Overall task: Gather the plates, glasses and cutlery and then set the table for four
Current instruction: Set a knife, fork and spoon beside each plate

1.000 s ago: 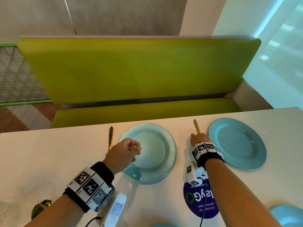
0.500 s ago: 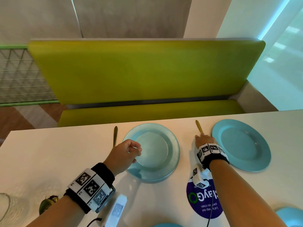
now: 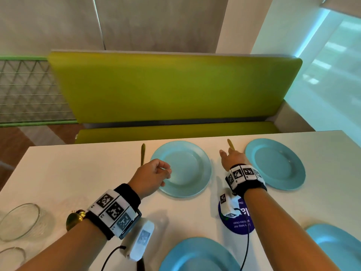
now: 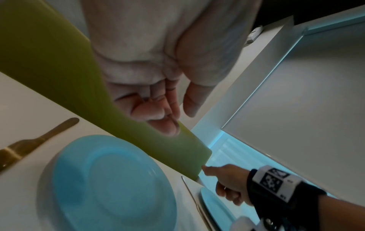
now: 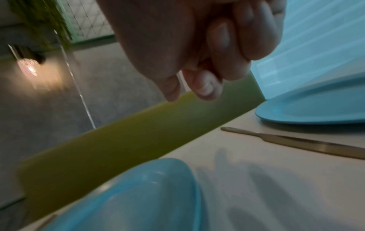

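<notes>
Two blue plates sit on the far side of the white table (image 3: 78, 182), the far-left plate (image 3: 185, 169) and the far-right plate (image 3: 275, 163). A gold fork (image 3: 143, 154) lies left of the first. A gold knife (image 3: 230, 144) lies between them, flat on the table in the right wrist view (image 5: 296, 142). My left hand (image 3: 156, 173) hovers over the far-left plate's left rim, loosely curled and holding nothing (image 4: 158, 109). My right hand (image 3: 230, 156) hangs just above the knife, thumb out, fingers folded in, nothing in them (image 5: 207, 62).
Two more blue plates (image 3: 197, 255) (image 3: 340, 249) sit at the near edge. Clear glasses (image 3: 19, 222) and a gold spoon (image 3: 75, 219) stand at the near left. A purple round sticker (image 3: 240, 222) marks the table. A green bench (image 3: 172, 85) runs behind the far edge.
My right hand has let go of the knife and lifted off it, thumb spreading out. The left hand has barely moved. The head view has pulled back, showing the near plates and glasses.
</notes>
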A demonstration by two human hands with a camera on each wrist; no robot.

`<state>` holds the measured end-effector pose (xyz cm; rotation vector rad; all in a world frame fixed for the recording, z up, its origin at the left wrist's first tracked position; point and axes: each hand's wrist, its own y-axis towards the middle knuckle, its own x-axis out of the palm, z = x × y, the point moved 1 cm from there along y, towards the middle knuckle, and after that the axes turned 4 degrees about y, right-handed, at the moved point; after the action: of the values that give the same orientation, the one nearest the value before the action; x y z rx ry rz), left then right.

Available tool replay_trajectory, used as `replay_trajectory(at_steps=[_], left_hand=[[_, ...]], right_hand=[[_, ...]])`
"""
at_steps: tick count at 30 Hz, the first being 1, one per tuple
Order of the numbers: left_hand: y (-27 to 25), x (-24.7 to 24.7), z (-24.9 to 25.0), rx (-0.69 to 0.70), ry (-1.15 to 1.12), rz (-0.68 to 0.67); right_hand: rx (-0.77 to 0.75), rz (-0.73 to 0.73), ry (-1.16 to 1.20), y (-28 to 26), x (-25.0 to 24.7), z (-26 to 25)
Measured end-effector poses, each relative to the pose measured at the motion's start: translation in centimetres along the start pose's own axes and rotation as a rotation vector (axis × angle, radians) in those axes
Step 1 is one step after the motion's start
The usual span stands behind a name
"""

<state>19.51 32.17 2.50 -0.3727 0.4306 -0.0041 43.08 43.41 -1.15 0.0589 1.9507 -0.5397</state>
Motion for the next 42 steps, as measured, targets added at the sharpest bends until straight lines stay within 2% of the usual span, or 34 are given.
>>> replay_trajectory(at_steps=[5, 9, 15, 18, 21, 25, 29, 32, 37, 42], left_hand=[[-4.5, -2.3, -1.7, 0.028, -0.018, -0.033], [-9.3, -6.3, -4.5, 0.056, 0.023, -0.022], [-16.3, -13.3, -10.5, 0.031, 0.056, 0.061], [-18.7, -16.0, -13.6, 0.001, 0.057, 0.101], [-20.4, -18.3, -16.0, -0.04, 0.016, 0.141], [-21.8, -20.5, -18.2, -0.081, -0.003, 0.192], [-22.5, -21.8, -20.0, -0.105, 0.003, 0.206], [-22.6, -22.2, -21.1, -0.125, 0.001, 0.203], [-22.4, -22.3, -22.0, -0.134, -0.009, 0.19], [-22.4, -21.3, -21.5, -0.124, 0.005, 0.133]], right_hand=[[-0.101, 0.048, 0.025, -7.8, -0.3, -3.3], [-0.177, 0.03, -0.053, -15.5, 2.2, -6.2], [-0.263, -0.088, -0.124, -25.7, 10.9, -9.5], [-0.247, -0.178, -0.117, -29.8, 15.9, -10.7], [-0.2, -0.234, -0.001, -33.0, 20.4, -11.7], [-0.082, -0.246, 0.203, -34.8, 24.4, -13.4], [-0.004, -0.199, 0.259, -34.8, 26.5, -15.0], [-0.006, -0.186, 0.202, -34.6, 26.9, -15.8], [-0.015, -0.2, 0.287, -34.0, 26.7, -15.6], [-0.05, -0.198, 0.195, -33.9, 25.7, -13.7]])
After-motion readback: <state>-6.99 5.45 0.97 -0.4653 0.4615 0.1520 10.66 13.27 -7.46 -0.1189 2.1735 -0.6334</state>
